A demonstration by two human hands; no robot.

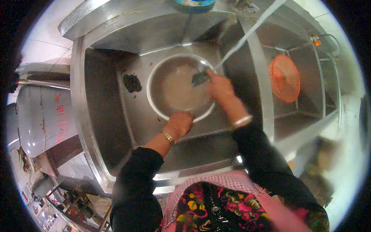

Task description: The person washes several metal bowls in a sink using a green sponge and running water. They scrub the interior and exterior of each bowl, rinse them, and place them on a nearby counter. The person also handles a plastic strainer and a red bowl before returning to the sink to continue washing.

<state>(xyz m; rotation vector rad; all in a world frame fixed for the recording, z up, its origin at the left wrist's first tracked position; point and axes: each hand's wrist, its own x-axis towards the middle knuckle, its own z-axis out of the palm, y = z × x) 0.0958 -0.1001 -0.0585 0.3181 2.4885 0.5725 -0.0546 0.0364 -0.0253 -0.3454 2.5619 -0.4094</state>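
Observation:
A round metal basin with cloudy liquid in it rests on the floor of a stainless steel sink. My left hand grips the basin's near rim, its fingers curled over the edge. At the basin's right side, my right hand holds a dark scouring pad or cloth above the liquid; motion blur hides which it is. A pale hose or pipe slants down from the upper right and ends by my right hand. Whether the hand touches it, I cannot tell.
A dark clump lies on the sink floor left of the basin. An orange mesh basket is in the right-hand sink compartment. A blue-labelled container stands on the back ledge. Left of the sink lies a grey gas cylinder bearing red writing.

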